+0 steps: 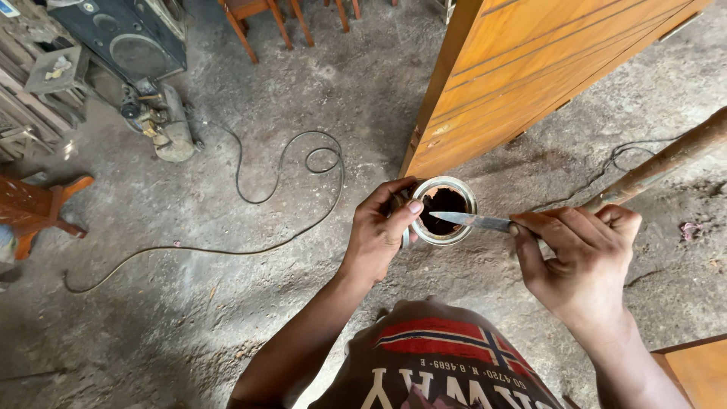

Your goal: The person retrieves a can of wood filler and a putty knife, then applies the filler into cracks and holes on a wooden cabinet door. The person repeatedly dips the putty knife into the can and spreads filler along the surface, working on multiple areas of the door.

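My left hand (pixel 382 227) grips a small round metal tin (pixel 454 189) by its left side, thumb on the rim. The tin is open and holds a dark brown paste. My right hand (pixel 579 254) holds a thin metal blade (pixel 473 220) by its right end. The blade's pointed tip reaches over the tin's open mouth, just above the dark paste. Both hands are held in front of my chest, above the floor.
A large orange wooden door panel (pixel 545 68) stands tilted just behind the tin. A black cable (pixel 250 193) snakes across the dusty concrete floor (pixel 189 318). A power tool (pixel 163 121) and a speaker (pixel 125 34) lie at the upper left. A wooden pole (pixel 666 163) crosses the right side.
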